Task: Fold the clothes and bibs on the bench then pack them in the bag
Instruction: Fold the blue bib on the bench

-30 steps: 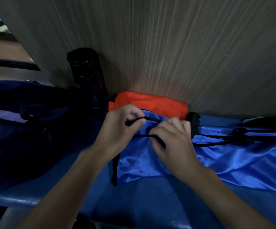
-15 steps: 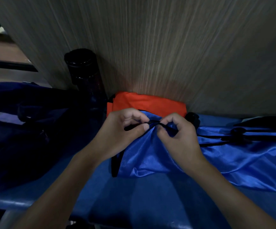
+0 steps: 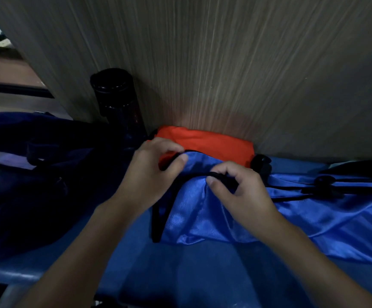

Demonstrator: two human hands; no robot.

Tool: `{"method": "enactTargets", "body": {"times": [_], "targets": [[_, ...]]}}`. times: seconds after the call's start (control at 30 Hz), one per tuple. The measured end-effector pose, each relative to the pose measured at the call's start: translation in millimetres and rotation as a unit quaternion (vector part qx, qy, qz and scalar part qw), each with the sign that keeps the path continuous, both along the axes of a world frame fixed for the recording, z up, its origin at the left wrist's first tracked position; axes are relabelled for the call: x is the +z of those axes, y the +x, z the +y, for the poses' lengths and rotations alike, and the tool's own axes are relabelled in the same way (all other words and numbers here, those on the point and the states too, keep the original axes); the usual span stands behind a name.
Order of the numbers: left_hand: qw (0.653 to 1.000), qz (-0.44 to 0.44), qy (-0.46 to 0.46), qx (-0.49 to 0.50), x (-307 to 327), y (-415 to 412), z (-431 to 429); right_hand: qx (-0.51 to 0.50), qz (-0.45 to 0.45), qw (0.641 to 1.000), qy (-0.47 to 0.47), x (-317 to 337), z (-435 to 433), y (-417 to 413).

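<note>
My two grips both pinch narrow on the black trim (image 3: 157,218) of one blue bib (image 3: 225,221): left grip (image 3: 151,172) at its far-left corner, right grip (image 3: 242,194) beside it, knuckles up. One folded orange bib (image 3: 205,145) lies just beyond on the bench (image 3: 202,276); one dark bottle (image 3: 118,103) and one navy bag (image 3: 38,187) are to the left.

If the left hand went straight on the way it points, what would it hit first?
Probably the folded orange cloth just beyond the left hand, with the wooden panel behind it; depth is hard to judge.
</note>
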State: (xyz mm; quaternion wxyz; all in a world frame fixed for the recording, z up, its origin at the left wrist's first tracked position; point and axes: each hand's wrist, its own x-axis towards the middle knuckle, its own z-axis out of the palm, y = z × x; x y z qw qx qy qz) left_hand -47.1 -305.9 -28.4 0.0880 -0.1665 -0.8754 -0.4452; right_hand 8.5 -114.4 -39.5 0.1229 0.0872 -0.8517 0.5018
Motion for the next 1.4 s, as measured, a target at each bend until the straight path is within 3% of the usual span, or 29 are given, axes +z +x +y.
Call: {"method": "enactTargets", "body": {"times": [0.1,0.33,0.53,0.63,0.73,0.87,1.0,1.17,1.4], "targets": [[0.984,0.019,-0.173,0.045,-9.3,-6.6,-4.2,0.023,-0.015,0.999,-0.018,1.0,1.0,2.7],[0.971,0.007,-0.21,0.115,-13.6,-12.3,0.9,0.05,-0.045,0.997,-0.041,5.9,1.2,5.6],[0.98,0.012,-0.157,0.124,-11.2,-10.9,3.7,0.065,-0.068,0.994,-0.052,9.8,4.8,7.4],[0.998,-0.013,-0.001,0.06,-2.6,-9.5,2.9,0.067,-0.051,0.995,-0.055,11.8,5.1,5.2],[0.989,-0.05,0.133,-0.052,10.2,0.3,4.8,0.045,-0.014,0.996,-0.069,14.8,4.8,3.1],[0.986,-0.036,0.125,-0.103,13.6,8.5,7.0,0.003,0.039,0.998,-0.043,17.9,9.2,-1.2],[0.975,-0.112,0.136,-0.135,19.5,19.1,7.2,0.037,-0.027,0.995,-0.093,21.0,11.6,-1.6],[0.979,-0.133,0.102,-0.115,13.2,20.1,4.9,0.057,-0.042,0.993,-0.098,17.5,7.0,-2.6],[0.987,-0.092,0.072,-0.106,14.0,29.6,1.9,0.04,-0.033,0.995,-0.081,20.3,-8.1,3.4]]}}
